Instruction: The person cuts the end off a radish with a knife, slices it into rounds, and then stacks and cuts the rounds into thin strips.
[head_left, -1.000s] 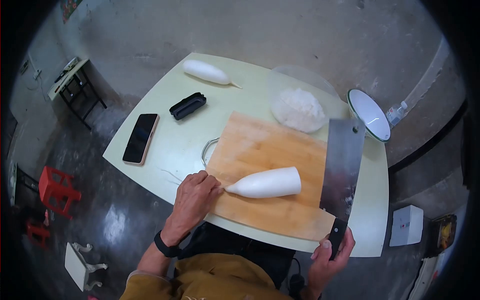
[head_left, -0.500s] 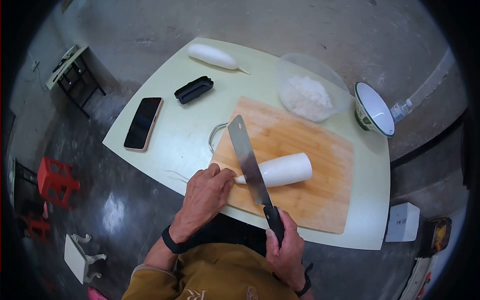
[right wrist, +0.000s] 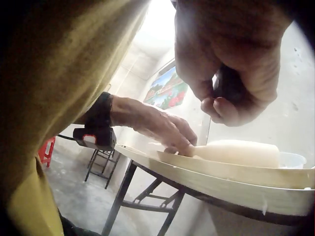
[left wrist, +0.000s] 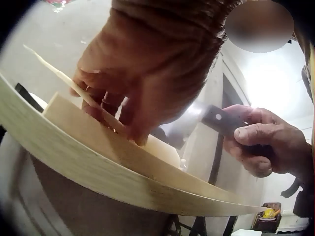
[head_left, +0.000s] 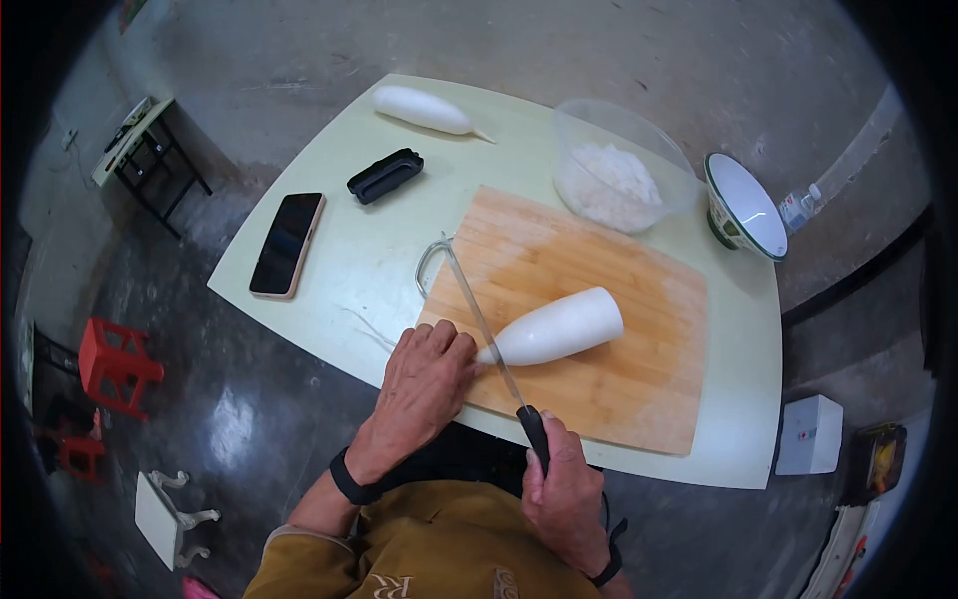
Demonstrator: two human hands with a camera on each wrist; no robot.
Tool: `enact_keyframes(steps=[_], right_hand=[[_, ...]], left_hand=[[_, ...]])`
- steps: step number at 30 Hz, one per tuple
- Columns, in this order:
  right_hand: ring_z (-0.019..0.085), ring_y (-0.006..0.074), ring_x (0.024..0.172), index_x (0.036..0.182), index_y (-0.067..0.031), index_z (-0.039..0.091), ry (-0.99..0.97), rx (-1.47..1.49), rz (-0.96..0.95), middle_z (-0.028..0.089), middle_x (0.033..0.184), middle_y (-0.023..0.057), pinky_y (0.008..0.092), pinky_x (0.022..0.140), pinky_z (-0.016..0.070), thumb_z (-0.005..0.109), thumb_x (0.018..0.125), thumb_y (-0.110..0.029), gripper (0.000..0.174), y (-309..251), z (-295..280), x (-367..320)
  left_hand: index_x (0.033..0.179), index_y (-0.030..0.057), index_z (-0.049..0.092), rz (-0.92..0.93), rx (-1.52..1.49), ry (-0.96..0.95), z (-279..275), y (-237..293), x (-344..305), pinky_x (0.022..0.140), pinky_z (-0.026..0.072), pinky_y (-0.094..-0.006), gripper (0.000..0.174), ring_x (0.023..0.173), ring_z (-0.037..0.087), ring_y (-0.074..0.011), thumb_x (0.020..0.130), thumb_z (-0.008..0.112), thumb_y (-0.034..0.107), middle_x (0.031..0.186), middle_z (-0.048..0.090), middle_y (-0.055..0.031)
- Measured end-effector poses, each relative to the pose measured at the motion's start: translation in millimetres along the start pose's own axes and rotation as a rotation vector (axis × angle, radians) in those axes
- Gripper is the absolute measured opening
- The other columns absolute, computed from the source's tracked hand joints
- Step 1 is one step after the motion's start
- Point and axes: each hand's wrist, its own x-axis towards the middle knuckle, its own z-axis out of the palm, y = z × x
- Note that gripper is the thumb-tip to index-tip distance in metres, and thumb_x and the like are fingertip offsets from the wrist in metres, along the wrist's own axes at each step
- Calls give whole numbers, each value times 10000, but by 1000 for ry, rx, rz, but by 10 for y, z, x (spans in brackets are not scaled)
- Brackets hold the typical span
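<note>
A peeled white radish [head_left: 567, 325] lies on the wooden cutting board [head_left: 639, 399], its cut end toward the right. My left hand [head_left: 427, 381] pinches its narrow end at the board's left edge. In the left wrist view the thin root tail [left wrist: 59, 74] passes under those fingers and sticks out beyond them. My right hand [head_left: 567, 491] grips the black handle of a cleaver [head_left: 475, 304]. Seen nearly edge-on, its blade crosses the radish's narrow end, close beside my left fingertips.
Behind the board stands a clear plastic bowl [head_left: 669, 150] with white shreds; a green-rimmed enamel bowl [head_left: 746, 205] is to its right. Another whole radish [head_left: 424, 110], a black case [head_left: 385, 176] and a phone [head_left: 287, 246] lie on the left part of the table [head_left: 339, 329].
My right hand has brought the cleaver left from the board's right side to the radish's narrow end, and its blade has turned edge-on. My left hand has kept hold of the root end.
</note>
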Motion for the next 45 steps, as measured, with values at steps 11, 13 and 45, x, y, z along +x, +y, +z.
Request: enact_keyframes(steps=[11, 13, 45], right_hand=[[585, 209, 576, 1341, 38, 472, -43, -133, -48, 521, 793, 106, 322, 472, 482, 626, 775, 28, 587, -62, -39, -9], [541, 180, 542, 1395, 22, 446, -96, -148, -44, 476, 757, 77, 311, 457, 464, 613, 777, 20, 640, -61, -43, -23], [579, 321, 644, 1430, 6, 405, -156, 152, 71, 550, 820, 164, 399, 579, 511, 557, 815, 53, 635, -43, -140, -50]], left_hand=[[892, 18, 524, 27, 1, 21, 86, 23, -33, 732, 407, -410, 146, 798, 513, -310, 866, 629, 115, 829, 487, -129], [891, 17, 522, 37, 1, 22, 108, 23, -37, 730, 404, -410, 147, 793, 513, -311, 863, 630, 114, 823, 485, -131], [876, -1, 619, -296, -97, 66, -25, 121, -33, 657, 479, -428, 137, 749, 623, -370, 859, 678, 121, 836, 610, -164]])
